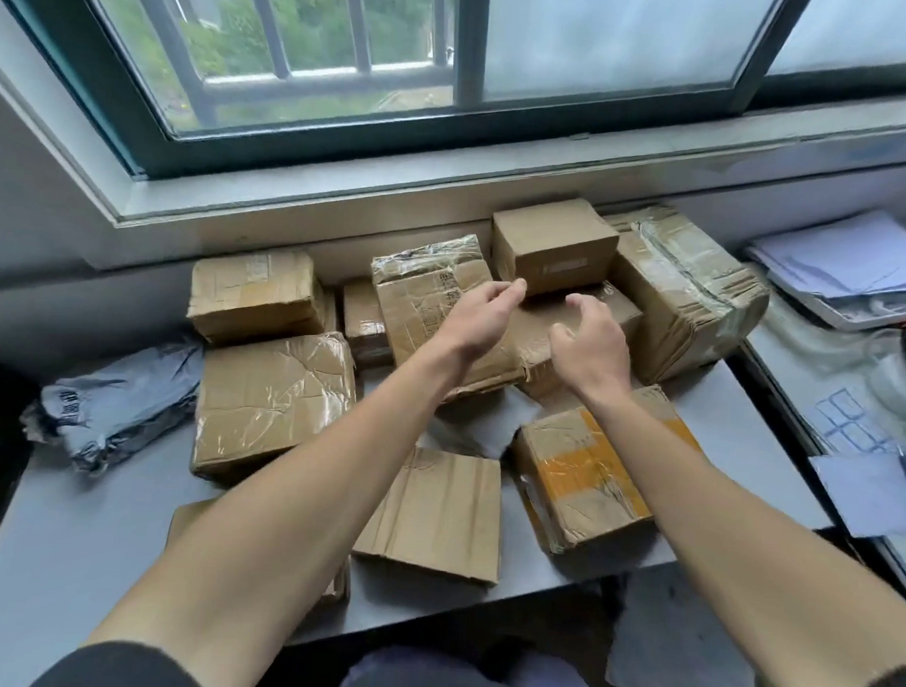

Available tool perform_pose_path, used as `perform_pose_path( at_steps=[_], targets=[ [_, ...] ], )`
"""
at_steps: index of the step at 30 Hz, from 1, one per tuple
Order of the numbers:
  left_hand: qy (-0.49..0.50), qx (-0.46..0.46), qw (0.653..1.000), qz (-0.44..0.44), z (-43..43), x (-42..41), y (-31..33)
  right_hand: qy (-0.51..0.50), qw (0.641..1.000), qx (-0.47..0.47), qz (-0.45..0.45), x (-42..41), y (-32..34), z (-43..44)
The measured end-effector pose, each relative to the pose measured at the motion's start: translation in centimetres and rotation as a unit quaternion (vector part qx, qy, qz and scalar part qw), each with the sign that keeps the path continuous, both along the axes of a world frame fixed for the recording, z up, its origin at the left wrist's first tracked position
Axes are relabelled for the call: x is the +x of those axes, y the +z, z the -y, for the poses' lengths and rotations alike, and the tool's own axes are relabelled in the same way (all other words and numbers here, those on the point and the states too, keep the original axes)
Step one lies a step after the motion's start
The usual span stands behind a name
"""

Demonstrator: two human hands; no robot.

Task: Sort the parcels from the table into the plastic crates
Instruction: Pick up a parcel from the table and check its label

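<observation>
left hand and right hand curl loosely beside the small box.

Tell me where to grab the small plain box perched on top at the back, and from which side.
Take the small box by its left and right end faces, one hand each, coming from the front. It sits raised on a flat parcel, so both ends look free, though the big taped parcel crowds its right. The left hand and right hand hover before it.
</observation>
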State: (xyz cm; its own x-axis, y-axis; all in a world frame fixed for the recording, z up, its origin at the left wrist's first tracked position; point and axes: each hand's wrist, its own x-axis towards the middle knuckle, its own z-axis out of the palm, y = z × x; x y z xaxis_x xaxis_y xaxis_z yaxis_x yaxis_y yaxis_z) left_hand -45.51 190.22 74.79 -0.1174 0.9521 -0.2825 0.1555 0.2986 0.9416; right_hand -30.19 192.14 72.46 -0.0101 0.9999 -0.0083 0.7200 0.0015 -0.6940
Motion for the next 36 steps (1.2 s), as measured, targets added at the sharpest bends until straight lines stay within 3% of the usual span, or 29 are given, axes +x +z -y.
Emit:
perform_pose_path(
  at_steps=[4,12,18,23,27,30,32,36],
  targets=[
    [-0.008,-0.022,1.000,0.013,-4.4,0.6,0.3,-0.003,0.999,-0.037,0.011,1.8,0.3,-5.0],
    [0.057,-0.049,0.997,0.003,-11.4,1.7,0.0,0.011,0.994,-0.081,-0.075,3.5,0.0,-15.7],
    [0.099,-0.064,0.992,0.037,-12.8,3.6,-0.8,0.010,0.990,-0.065,-0.122,4.3,-1.1,-18.2],
    [0.213,0.007,0.974,0.077,-11.6,4.7,-0.3,-0.083,0.977,0.030,-0.195,4.7,-0.2,-15.3],
    [0.240,0.109,0.962,0.066,-8.6,4.5,3.6,-0.113,0.943,0.137,-0.280,3.1,2.2,-9.9],
    [0.259,0.167,0.948,0.075,-4.6,1.6,5.7,-0.105,0.918,0.209,-0.321,0.6,4.9,-5.5],
    [0.276,0.190,0.933,0.134,-1.2,-1.7,6.9,-0.082,0.910,0.236,-0.332,-1.8,6.5,-2.4],
    [0.339,0.209,0.902,0.168,7.6,-9.6,7.1,-0.003,0.917,0.243,-0.318,-8.4,6.8,4.9]
  ],
)
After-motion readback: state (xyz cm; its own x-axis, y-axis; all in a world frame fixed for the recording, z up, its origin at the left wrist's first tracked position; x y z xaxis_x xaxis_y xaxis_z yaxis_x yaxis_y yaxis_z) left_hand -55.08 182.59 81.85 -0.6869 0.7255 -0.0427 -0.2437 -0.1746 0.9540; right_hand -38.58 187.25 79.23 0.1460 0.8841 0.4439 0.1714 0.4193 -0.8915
